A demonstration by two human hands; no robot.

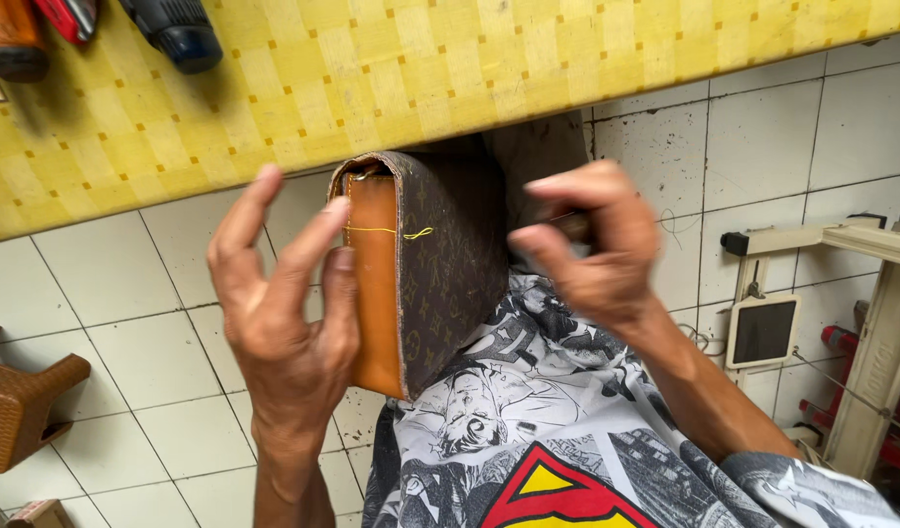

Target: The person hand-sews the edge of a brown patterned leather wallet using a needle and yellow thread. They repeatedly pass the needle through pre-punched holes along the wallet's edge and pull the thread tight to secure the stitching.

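Observation:
A brown patterned bag with a tan leather side panel stands upright on my lap, on the printed cloth. A yellow thread runs across the tan panel to the patterned edge. My left hand is beside the tan panel with fingers spread, the fingertips near the thread. My right hand is to the right of the bag, fingers pinched on a small dark tool that is mostly hidden.
A table with a yellow checked cover lies above, with power tools at its top left edge. A brown stool stands at the left on the white tiled floor. A wooden frame stands at the right.

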